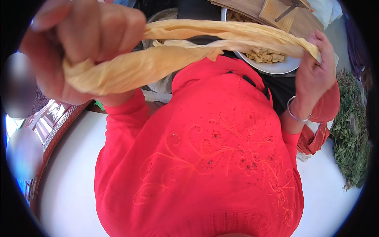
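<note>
A long, thin, wrinkled pale-yellow strip (pixel 130 69) stretches between my hands in two lengths, like a loop; its exact kind I cannot tell. My left hand (pixel 94 43) is raised close at the upper left, somewhat blurred, its fingers curled around the strip. At the right, my right hand (pixel 318 63), with a silver bangle on the wrist, pinches the other end. Below and behind the strip stands a wide white bowl (pixel 272 72) of short pale-yellow cut pieces (pixel 265 56). The strip hides part of the bowl.
A wooden board (pixel 252 10) with a metal piece lies across the bowl. Another metal bowl (pixel 164 15) shows behind my left hand. Dried green plants (pixel 349 130) lie at the right, near a white plastic bag (pixel 329 12). A patterned red-brown edge (pixel 53 144) runs along the left.
</note>
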{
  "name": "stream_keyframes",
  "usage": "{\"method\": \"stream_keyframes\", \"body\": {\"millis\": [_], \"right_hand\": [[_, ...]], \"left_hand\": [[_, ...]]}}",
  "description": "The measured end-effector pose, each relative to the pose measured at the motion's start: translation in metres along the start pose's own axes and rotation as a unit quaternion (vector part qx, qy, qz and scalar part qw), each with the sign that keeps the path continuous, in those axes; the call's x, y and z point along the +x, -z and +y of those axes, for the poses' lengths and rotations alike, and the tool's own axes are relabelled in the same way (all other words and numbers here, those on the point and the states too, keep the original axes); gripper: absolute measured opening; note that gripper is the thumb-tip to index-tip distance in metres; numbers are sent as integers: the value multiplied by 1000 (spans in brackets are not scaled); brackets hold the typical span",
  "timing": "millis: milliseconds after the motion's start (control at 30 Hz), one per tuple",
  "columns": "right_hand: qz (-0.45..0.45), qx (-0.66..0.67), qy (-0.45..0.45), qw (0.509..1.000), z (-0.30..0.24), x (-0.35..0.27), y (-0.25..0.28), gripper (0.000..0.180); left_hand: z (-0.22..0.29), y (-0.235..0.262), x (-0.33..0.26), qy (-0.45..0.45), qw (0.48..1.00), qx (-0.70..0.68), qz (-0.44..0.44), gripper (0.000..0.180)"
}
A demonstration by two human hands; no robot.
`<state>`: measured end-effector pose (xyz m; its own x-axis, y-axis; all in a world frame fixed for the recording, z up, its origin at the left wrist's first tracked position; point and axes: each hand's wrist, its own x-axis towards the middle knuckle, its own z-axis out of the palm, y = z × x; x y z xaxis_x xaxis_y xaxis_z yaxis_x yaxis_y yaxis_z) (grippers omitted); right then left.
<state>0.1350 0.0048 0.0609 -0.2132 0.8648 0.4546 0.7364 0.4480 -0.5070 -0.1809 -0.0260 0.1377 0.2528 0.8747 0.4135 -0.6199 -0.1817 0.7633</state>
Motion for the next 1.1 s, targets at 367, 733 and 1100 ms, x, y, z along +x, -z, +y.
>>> {"method": "stream_keyframes", "body": {"millis": [367,733,1100], "right_hand": [[123,19,-267,956,49,-49,73,14],[-317,46,-298,899,23,-64,56,9],[-383,271,-233,852,30,-51,7,28]], "left_hand": [[40,63,-77,109,790,456,395,30],[-86,53,-98,280,536,795,-51,17],[-169,-10,-19,458,854,215,-122,19]]}}
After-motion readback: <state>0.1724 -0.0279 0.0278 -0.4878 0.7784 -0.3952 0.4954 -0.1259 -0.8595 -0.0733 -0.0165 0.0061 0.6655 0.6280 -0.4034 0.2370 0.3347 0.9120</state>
